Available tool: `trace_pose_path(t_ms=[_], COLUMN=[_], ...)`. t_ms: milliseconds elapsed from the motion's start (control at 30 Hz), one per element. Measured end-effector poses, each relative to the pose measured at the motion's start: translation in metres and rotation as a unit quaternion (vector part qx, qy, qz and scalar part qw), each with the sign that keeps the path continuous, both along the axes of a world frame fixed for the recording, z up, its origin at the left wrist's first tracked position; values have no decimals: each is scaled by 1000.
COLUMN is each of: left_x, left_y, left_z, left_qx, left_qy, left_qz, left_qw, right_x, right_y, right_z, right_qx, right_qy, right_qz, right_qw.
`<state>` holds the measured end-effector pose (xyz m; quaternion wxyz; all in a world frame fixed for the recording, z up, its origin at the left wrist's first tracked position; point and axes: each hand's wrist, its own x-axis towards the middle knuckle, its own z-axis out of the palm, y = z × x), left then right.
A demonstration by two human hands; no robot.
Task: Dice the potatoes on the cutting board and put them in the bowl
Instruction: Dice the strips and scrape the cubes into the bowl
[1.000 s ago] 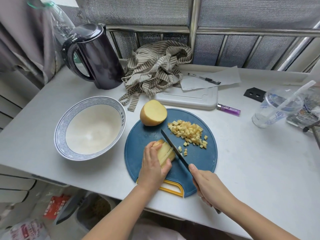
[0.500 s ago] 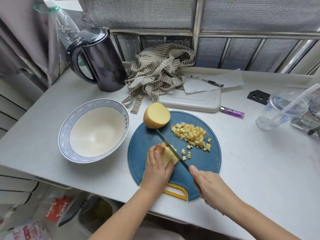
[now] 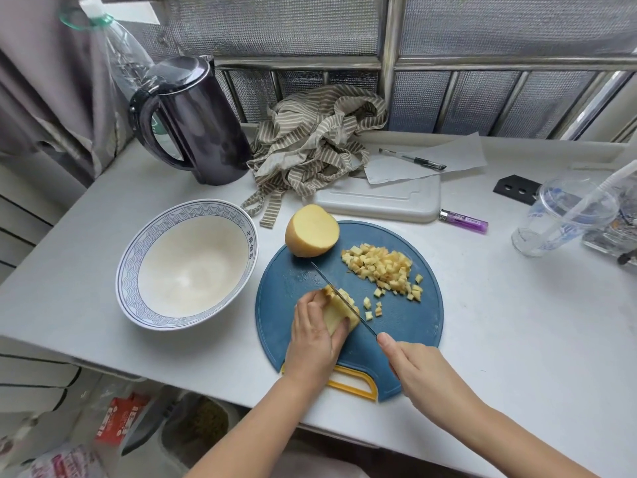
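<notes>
bowl (image 3: 188, 267) left of cutting board (image 3: 406, 326) | diced potato (image 3: 382, 267) on board — kettle (image 3: 196, 122) behind bowl

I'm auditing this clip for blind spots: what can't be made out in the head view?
All in the head view.
Knife handle: buried in the right hand.
Potato piece: near side covered by the left hand.
Bowl rim lettering: too small to read.
Objects behind the plastic cup: cut off by the right edge.

Both bare forearms reach in from below. The left hand (image 3: 315, 334) curls over a potato piece (image 3: 342, 310) (thumb against its near side); the right hand (image 3: 418, 366) grips the knife (image 3: 339, 296), forefinger laid along its back.
</notes>
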<state>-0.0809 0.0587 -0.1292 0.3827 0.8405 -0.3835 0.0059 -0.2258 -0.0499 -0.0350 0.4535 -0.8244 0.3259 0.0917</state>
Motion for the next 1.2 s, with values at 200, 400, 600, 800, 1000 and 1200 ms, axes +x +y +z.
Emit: trace_pose_path(t_ms=[200, 400, 600, 800, 1000, 1200], left_x=[0, -2, -3, -2, 0, 0], left_y=[0, 1, 1, 0, -2, -2], left_z=[-1, 2, 2, 1, 0, 0], left_qx=[3, 10, 29, 35, 26, 25], left_qy=[-5, 19, -7, -18, -31, -28], left_qz=[1, 0, 6, 8, 4, 3], left_qw=[1000, 1000, 1000, 999, 999, 999], right_x=[-2, -4, -2, -3, 1, 5], right_y=[-1, -4, -5, -2, -5, -21], right_z=[-1, -2, -9, -11, -9, 6], right_qx=[0, 16, 65, 80, 71, 153], right_qy=[-10, -6, 7, 11, 37, 79], right_qz=[-4, -9, -28, -34, -23, -37], right_qw=[1000, 1000, 997, 996, 997, 984])
